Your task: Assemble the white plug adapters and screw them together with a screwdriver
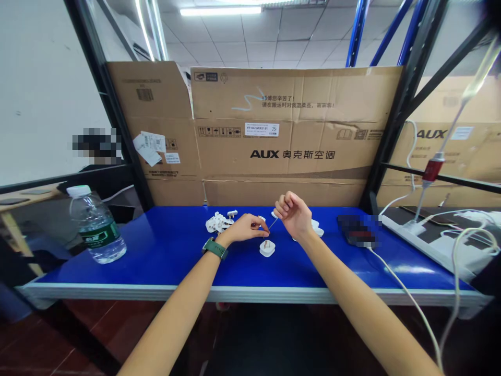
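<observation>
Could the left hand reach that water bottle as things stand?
Probably yes: only bare blue table lies between the left hand and the water bottle, though its fingers pinch something thin.

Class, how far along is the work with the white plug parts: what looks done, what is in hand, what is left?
Possibly done: white pieces beside the right hand. In hand: it and the left hand pinch a thin rod above one white plug. Seemingly left: the pile of white parts behind the left hand.
</observation>
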The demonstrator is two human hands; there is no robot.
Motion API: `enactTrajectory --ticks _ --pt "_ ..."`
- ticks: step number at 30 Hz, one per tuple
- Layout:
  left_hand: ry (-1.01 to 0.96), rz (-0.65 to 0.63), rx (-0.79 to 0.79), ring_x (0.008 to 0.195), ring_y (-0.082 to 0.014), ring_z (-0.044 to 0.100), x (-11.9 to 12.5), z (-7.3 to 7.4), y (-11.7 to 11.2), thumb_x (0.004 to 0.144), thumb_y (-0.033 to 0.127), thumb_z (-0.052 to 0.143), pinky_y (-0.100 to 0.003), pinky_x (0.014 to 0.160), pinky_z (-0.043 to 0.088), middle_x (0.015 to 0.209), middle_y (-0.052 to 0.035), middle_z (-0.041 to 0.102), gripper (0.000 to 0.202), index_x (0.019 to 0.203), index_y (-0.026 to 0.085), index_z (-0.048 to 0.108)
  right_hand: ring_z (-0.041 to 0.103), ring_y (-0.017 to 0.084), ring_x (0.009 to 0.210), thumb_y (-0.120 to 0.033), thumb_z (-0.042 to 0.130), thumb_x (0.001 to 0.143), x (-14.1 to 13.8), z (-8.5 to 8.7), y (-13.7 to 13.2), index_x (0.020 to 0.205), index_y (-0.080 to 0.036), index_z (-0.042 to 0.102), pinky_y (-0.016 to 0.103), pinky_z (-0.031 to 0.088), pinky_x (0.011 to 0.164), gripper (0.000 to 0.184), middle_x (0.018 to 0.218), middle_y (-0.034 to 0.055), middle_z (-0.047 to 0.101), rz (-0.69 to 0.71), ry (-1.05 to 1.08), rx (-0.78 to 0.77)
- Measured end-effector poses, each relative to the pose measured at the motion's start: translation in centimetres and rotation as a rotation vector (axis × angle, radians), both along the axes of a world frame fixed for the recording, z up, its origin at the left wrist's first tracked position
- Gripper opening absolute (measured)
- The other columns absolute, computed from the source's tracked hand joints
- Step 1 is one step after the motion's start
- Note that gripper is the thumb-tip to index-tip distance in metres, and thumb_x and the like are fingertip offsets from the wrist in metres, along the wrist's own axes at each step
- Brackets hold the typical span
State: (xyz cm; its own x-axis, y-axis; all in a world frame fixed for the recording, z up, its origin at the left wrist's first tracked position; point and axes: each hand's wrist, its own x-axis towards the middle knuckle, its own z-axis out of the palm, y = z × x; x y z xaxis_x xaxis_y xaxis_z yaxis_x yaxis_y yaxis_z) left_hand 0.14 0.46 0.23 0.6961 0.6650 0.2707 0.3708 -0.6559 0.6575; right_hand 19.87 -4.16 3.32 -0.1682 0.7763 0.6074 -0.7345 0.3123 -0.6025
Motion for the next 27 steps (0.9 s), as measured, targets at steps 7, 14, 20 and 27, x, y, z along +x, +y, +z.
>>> enactTrajectory --ticks 7,14,20,27 --pt "-0.036 0.008 -0.007 0.074 -0.0164 0.063 0.1 0.29 -0.46 0.079 0.047 0.078 -0.024 0.068 0.046 0.087 -0.0087 0.077 0.037 0.092 0.012 0.08 0.026 0.014 0.055 -0.03 0.056 0.09 -0.15 -0.16 0.04 0.064 -0.02 0.039 0.027 0.03 0.053 0.033 0.063 -0.0018 0.03 0.039 -0.003 0.018" --pt "-0.056 -0.019 0.011 0.072 -0.0159 0.063 0.09 0.41 -0.51 0.082 0.048 0.076 -0.024 0.068 0.047 0.085 -0.0086 0.076 0.038 0.091 0.012 0.078 0.025 0.014 0.054 -0.029 0.054 0.09 0.3 0.2 0.01 0.063 -0.02 0.04 0.028 0.026 0.053 0.032 0.063 -0.0018 0.029 0.039 0.023 0.025" --pt "-0.04 -0.015 0.019 0.071 -0.0154 0.061 0.09 0.56 -0.74 0.085 0.05 0.072 -0.023 0.066 0.045 0.079 -0.0075 0.073 0.04 0.092 0.011 0.077 0.025 0.014 0.054 -0.03 0.054 0.09 0.53 0.22 0.02 0.063 -0.021 0.039 0.028 0.026 0.052 0.032 0.063 -0.0018 0.029 0.028 0.011 0.027" --pt "-0.034 -0.036 0.053 0.059 -0.01 0.045 0.2 0.54 -0.84 0.086 0.049 0.07 -0.022 0.056 0.035 0.069 -0.0026 0.065 0.039 0.093 0.011 0.077 0.027 0.014 0.055 -0.031 0.055 0.09 0.21 -0.05 0.09 0.063 -0.02 0.038 0.028 0.029 0.054 0.033 0.063 -0.0018 0.029 0.031 -0.003 0.03"
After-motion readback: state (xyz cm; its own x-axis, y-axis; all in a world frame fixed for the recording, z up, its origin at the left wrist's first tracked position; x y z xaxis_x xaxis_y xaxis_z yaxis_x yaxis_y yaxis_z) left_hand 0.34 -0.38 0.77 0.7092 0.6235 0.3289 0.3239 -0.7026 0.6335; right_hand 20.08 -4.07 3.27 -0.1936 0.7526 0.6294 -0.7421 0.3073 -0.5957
